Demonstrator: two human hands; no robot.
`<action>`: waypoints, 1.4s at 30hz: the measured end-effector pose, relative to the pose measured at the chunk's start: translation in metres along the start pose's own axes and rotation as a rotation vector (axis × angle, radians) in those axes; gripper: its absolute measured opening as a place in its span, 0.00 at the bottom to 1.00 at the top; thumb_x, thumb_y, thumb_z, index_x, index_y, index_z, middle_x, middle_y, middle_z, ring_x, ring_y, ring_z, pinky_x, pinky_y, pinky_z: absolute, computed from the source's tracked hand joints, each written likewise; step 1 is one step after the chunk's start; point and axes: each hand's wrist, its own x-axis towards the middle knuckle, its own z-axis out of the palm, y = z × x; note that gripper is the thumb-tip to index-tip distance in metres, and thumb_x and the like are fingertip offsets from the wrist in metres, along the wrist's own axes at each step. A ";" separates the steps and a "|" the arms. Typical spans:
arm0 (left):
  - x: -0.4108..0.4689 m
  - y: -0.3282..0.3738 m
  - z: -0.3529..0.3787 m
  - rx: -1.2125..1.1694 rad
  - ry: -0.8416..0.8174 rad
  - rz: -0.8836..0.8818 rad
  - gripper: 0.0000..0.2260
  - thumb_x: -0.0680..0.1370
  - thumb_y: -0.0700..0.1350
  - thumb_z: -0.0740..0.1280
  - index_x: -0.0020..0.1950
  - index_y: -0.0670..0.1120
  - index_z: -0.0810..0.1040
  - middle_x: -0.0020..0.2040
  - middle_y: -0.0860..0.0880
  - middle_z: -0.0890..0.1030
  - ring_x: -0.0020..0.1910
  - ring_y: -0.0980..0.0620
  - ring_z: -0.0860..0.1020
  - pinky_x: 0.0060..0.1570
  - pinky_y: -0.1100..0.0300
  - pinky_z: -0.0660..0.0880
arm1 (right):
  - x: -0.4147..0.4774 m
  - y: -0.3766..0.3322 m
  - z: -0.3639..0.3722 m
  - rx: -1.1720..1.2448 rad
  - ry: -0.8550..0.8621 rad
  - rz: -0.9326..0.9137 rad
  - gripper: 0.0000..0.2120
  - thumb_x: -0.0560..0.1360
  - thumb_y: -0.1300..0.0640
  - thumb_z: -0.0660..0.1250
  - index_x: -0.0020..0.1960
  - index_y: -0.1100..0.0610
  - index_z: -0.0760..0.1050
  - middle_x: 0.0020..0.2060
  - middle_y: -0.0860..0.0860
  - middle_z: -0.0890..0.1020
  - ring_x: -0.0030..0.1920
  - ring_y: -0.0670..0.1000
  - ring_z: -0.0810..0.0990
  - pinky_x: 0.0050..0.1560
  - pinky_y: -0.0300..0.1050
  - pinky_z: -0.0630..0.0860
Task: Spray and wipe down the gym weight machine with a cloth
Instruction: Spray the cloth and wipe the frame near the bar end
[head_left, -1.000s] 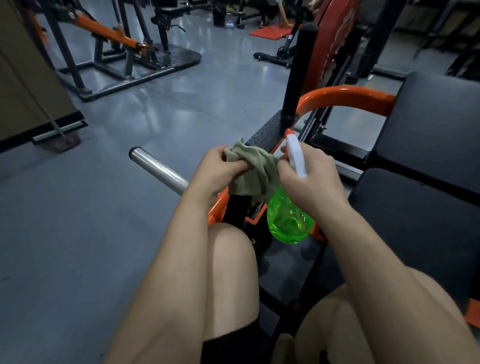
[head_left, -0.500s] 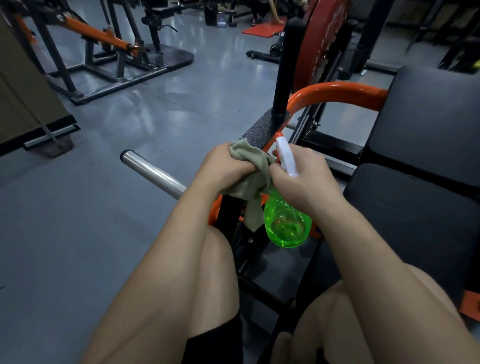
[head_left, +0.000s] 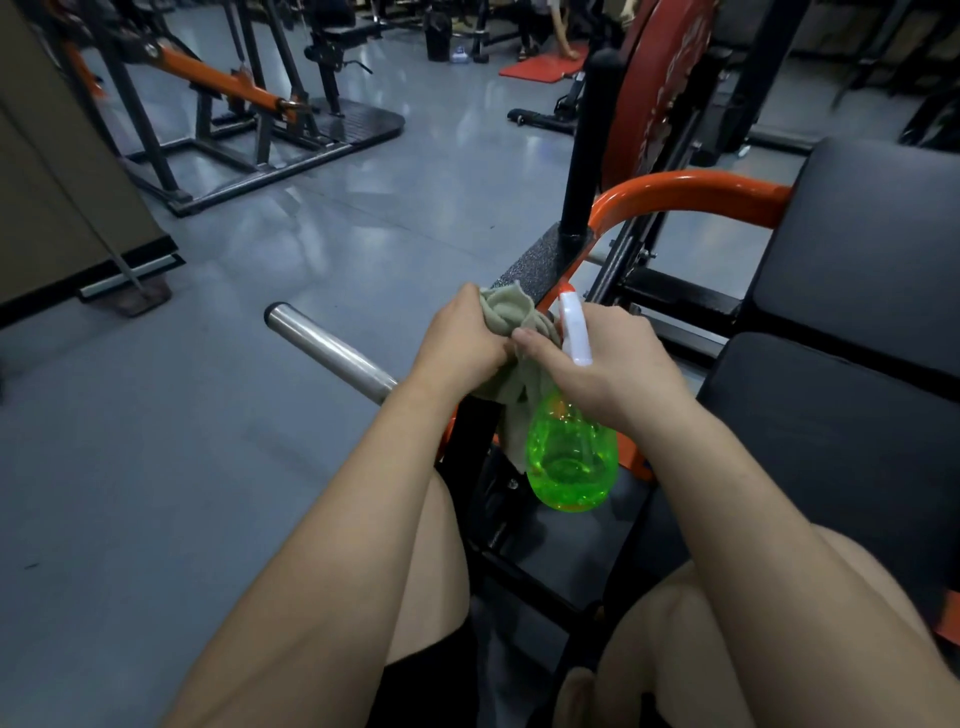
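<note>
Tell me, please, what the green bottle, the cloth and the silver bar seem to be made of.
Green bottle: likely translucent glossy plastic; light passes through.
Cloth: soft matte fabric, perhaps microfibre; it crumples in folds.
Silver bar: apparently polished metal; bright streaked highlights.

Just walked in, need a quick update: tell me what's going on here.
A person is at a gym weight machine. The left hand grips a bunched olive cloth; the right hand holds a green spray bottle, thumb touching the cloth. Both are above the machine's orange frame, beside a chrome bar.
</note>
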 end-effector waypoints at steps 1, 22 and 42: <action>0.002 0.001 0.002 0.003 0.005 0.002 0.16 0.74 0.47 0.73 0.57 0.46 0.72 0.49 0.52 0.76 0.51 0.46 0.75 0.38 0.60 0.65 | 0.000 0.000 -0.002 0.000 -0.004 0.004 0.22 0.78 0.36 0.66 0.37 0.50 0.64 0.33 0.47 0.74 0.38 0.53 0.74 0.33 0.48 0.64; 0.013 -0.018 0.002 -0.737 -0.175 -0.070 0.14 0.68 0.34 0.77 0.51 0.39 0.81 0.41 0.46 0.84 0.38 0.54 0.81 0.44 0.61 0.80 | 0.005 0.012 0.004 0.023 0.059 0.014 0.12 0.78 0.43 0.63 0.46 0.52 0.73 0.38 0.48 0.78 0.42 0.56 0.77 0.39 0.49 0.68; 0.010 0.000 0.006 -0.721 -0.119 -0.069 0.07 0.81 0.42 0.70 0.55 0.40 0.83 0.43 0.48 0.86 0.40 0.58 0.84 0.40 0.65 0.79 | 0.001 0.009 0.002 0.023 0.017 0.035 0.15 0.79 0.47 0.63 0.41 0.56 0.68 0.36 0.52 0.77 0.39 0.58 0.76 0.36 0.49 0.65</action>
